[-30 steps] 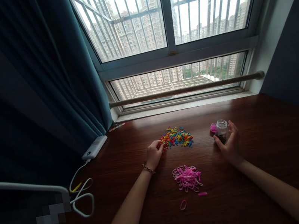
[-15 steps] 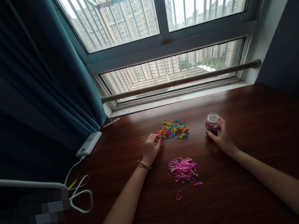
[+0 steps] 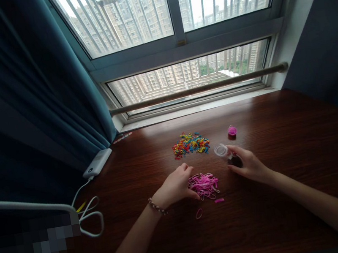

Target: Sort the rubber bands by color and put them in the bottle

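Note:
My right hand is closed around a small clear jar, its mouth tilted to the left and something dark near its base. Its open end is just above and to the right of a pile of pink elastic bands. My left hand reaches to the left edge of that pile, thumb and fingers spread apart. Behind it lies a heap of red, yellow and blue bands. A single pink band and a short pink strip lie nearer to me.
A small round pink cup-like piece stands behind the jar on the brown wooden table. At left are a white power bank with a looped cable and a blue curtain. The window has a rail across it.
My left hand has moved from the multicoloured heap toward me, to the pink pile. My right hand has brought the jar left and tilted it, uncovering the pink piece behind.

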`<act>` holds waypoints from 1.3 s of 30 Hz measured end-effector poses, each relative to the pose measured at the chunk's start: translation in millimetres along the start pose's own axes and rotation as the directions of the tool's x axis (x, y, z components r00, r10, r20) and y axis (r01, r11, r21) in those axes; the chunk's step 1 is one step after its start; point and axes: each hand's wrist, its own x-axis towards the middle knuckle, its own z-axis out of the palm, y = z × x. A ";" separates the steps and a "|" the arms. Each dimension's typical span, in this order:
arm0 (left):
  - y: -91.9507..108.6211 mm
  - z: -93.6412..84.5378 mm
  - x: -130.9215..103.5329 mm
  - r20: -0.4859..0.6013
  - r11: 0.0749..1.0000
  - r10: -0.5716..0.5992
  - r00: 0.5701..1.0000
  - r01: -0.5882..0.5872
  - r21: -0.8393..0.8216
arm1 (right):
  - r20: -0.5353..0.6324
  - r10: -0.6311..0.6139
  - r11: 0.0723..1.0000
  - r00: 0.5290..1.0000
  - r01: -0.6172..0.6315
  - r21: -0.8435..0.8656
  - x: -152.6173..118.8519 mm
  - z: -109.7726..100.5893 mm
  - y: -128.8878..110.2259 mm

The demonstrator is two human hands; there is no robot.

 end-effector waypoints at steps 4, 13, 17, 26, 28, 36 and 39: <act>3.6 11.6 -7.4 0.028 0.995 -0.059 0.998 0.061 -0.084 | 0.084 -0.061 0.994 0.995 0.069 -0.089 -19.7 -12.1 -9.7; 10.2 22.8 -1.5 -0.058 0.954 -0.120 0.991 0.099 -0.282 | 0.127 -0.095 0.986 0.987 0.111 -0.127 -22.5 -13.3 -18.3; 11.8 28.3 -3.3 -0.094 0.932 -0.127 0.987 0.086 -0.352 | 0.163 -0.113 0.978 0.980 0.138 -0.156 -23.1 -12.8 -19.4; 13.0 28.5 -2.6 -0.172 0.903 -0.110 0.979 0.026 -0.429 | 0.219 -0.117 0.970 0.969 0.159 -0.185 -22.6 -10.6 -13.7; 14.5 24.3 -2.0 -0.178 0.849 -0.137 0.974 0.023 -0.528 | 0.225 -0.092 0.976 0.970 0.133 -0.174 -23.9 -9.9 -12.2; 22.9 3.1 12.2 -0.092 0.641 -0.145 0.985 0.023 -0.768 | 0.233 -0.015 0.995 0.972 0.039 -0.095 -26.9 -6.6 -18.7; 25.8 -1.0 22.0 -0.077 0.695 -0.069 0.995 -0.008 -0.719 | 0.251 -0.032 0.995 0.967 0.055 -0.083 -25.2 -6.6 -22.8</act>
